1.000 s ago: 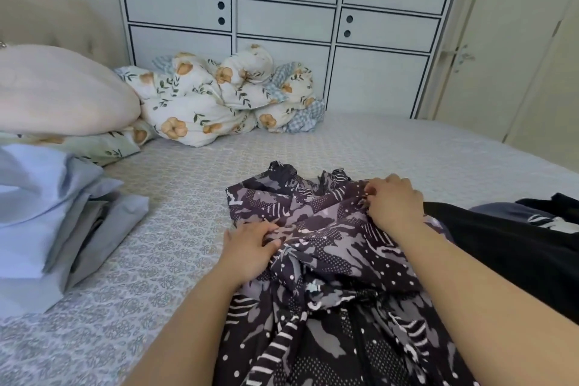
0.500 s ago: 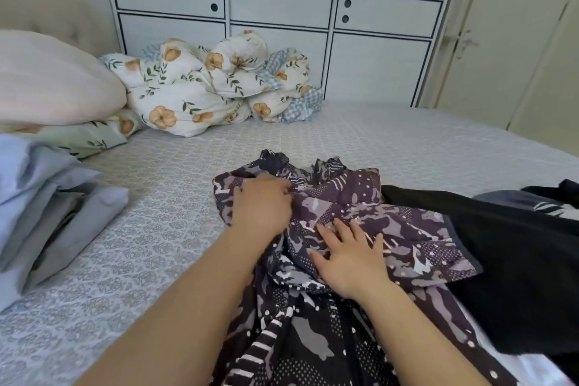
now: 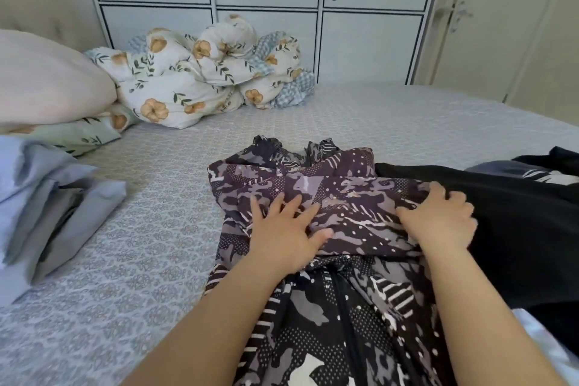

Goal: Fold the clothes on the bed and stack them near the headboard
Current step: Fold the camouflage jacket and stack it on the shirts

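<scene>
Two bare hands lie on a patterned garment spread on the bed, its dark purple-and-grey print running from just beyond the fingers down toward the person.

Far to the left of the left hand, a stack of folded light-blue clothes sits at the bed's edge, with a pale pink pillow behind it against the headboard. Beyond the fingers and a little left, a bundled floral duvet is heaped at the far side of the bed, in front of a white wardrobe.

The left hand is released and flat, its fingers spread and pressing the folded upper band of the garment. The right hand rests at the band's right end, fingers bent over the fabric edge; whether they actually pinch it I cannot tell.

Just right of the right hand, touching the print, lies a black garment, and past it a dark item with white stripes.
</scene>
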